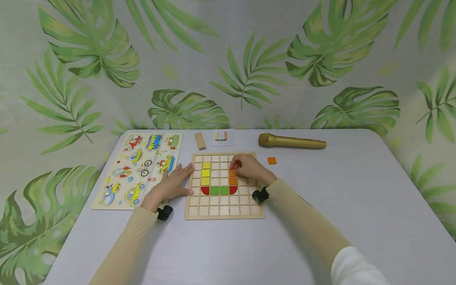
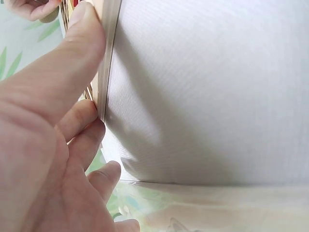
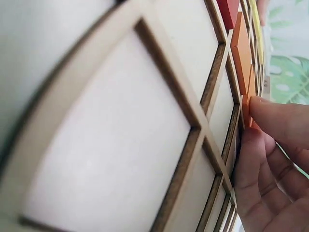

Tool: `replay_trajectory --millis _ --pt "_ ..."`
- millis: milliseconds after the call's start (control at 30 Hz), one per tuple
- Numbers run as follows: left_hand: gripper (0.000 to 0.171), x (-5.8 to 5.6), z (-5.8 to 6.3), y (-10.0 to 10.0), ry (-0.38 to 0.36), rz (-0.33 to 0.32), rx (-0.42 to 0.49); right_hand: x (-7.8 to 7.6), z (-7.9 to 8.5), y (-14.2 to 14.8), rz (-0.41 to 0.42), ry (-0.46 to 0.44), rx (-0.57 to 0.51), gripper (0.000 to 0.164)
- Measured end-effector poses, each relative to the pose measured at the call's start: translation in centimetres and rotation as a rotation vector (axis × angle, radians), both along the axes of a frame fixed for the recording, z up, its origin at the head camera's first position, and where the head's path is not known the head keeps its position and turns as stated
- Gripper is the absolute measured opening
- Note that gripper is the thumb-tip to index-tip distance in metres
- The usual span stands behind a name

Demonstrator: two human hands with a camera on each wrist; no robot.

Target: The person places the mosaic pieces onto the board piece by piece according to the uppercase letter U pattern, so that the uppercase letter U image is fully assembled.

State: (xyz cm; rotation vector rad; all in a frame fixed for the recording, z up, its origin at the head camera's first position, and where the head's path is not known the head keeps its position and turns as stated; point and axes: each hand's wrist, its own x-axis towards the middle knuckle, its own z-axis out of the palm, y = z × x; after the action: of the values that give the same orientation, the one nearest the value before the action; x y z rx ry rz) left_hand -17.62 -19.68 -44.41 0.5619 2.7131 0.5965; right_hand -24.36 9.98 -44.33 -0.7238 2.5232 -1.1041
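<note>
A wooden grid board lies flat on the table, holding three yellow tiles, two green tiles and two rounded red tiles in a U shape. One orange tile sits in the cell above the right red piece. In the cell above that, my right hand pinches another orange tile between thumb and fingertips. My left hand rests against the board's left edge, its fingers fairly straight and its thumb touching the frame.
Another orange tile lies right of the board, below a gold microphone. Behind the board are a pattern card and a wooden block. A vehicle picture puzzle lies at the left, close to my left hand.
</note>
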Motion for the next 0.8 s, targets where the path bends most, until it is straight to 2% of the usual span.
replay_trajectory --millis 133,300,633,800 --pt "0.086 0.0 0.0 0.0 0.002 0.001 -0.003 -0.1 -0.1 0.7 -0.016 -0.011 -0.076 0.01" --pt "0.086 0.0 -0.1 -0.1 0.007 -0.002 -0.003 -0.2 -0.2 2.7 -0.089 -0.059 -0.192 0.013" --pt "0.086 0.0 -0.1 -0.1 0.005 -0.007 0.01 -0.8 -0.2 9.2 -0.229 -0.195 -0.411 0.027" --pt "0.086 0.0 -0.2 -0.2 0.009 -0.014 -0.002 -0.8 -0.2 11.7 -0.287 -0.162 -0.408 0.029"
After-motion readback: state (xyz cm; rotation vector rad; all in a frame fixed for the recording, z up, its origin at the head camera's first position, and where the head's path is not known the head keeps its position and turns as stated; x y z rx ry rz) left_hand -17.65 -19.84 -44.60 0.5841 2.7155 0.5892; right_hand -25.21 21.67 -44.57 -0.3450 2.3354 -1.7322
